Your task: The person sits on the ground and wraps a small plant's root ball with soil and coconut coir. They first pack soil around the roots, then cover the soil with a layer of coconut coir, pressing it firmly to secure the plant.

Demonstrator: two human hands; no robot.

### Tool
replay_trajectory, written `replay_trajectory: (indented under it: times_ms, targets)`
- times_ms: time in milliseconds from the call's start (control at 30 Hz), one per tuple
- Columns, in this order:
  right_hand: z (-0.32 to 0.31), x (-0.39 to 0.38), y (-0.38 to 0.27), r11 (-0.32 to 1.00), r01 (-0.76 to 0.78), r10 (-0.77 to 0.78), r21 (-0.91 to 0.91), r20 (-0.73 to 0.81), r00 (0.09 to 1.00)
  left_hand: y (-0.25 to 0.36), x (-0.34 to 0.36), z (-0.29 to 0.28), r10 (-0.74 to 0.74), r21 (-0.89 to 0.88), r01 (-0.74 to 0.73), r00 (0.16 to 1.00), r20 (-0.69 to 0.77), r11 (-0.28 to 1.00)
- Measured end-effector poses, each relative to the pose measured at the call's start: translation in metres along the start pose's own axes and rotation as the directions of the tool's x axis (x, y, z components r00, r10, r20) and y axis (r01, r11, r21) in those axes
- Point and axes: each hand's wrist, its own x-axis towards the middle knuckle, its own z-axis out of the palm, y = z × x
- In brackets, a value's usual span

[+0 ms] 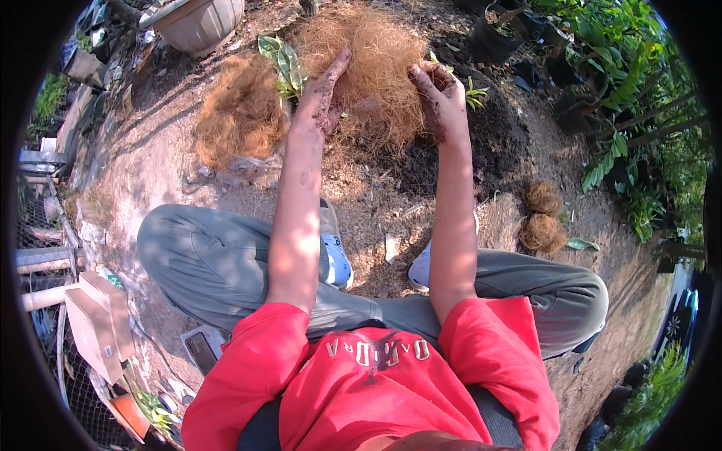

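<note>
A loose, tangled clump of brown coconut fibre (376,52) is held up between my two hands, well ahead of my body. My left hand (325,98), smeared with dark soil, grips its left side with the thumb pointing away from me. On the other side my right hand (440,98), also muddy, has its fingers curled at the clump's edge; some fingertips are hidden. To the left on the ground lies a second heap of coconut fibre (239,113). Leaves of a variegated plant (283,62) show beside my left hand. Dark soil (492,154) lies right of my right hand.
Two small fibre balls (543,214) rest on the ground at the right. A large pale pot (197,26) stands at the far left. Black plant bags (496,37) and leafy plants (617,75) line the far right. A cardboard box (98,323) and a phone (201,349) are at the left.
</note>
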Motion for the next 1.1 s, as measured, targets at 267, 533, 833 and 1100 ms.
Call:
replay_trajectory:
  times_ms: [267, 533, 833, 1100]
  targets:
    - [0.014, -0.001, 0.014, 0.9, 0.344, -0.412, -0.268, -0.267, 0.871, 0.003, -0.051, 0.038, 0.149, 0.306, -0.215, 0.963, 0.225, 0.928]
    - [-0.005, 0.003, 0.004, 0.932, 0.361, -0.3, 0.039, -0.481, 0.824, -0.013, -0.049, 0.02, 0.377, 0.236, -0.48, 0.848, 0.372, 0.845]
    - [0.006, -0.012, -0.008, 0.999, 0.019, -0.015, 0.049, -0.087, 0.996, 0.011, -0.034, 0.034, 0.047, 0.218, -0.031, 0.996, -0.069, 0.975]
    - [-0.029, 0.01, 0.026, 0.992, 0.104, -0.064, 0.066, -0.446, 0.893, 0.001, -0.004, 0.013, 0.123, 0.119, -0.095, 0.959, -0.257, 0.988]
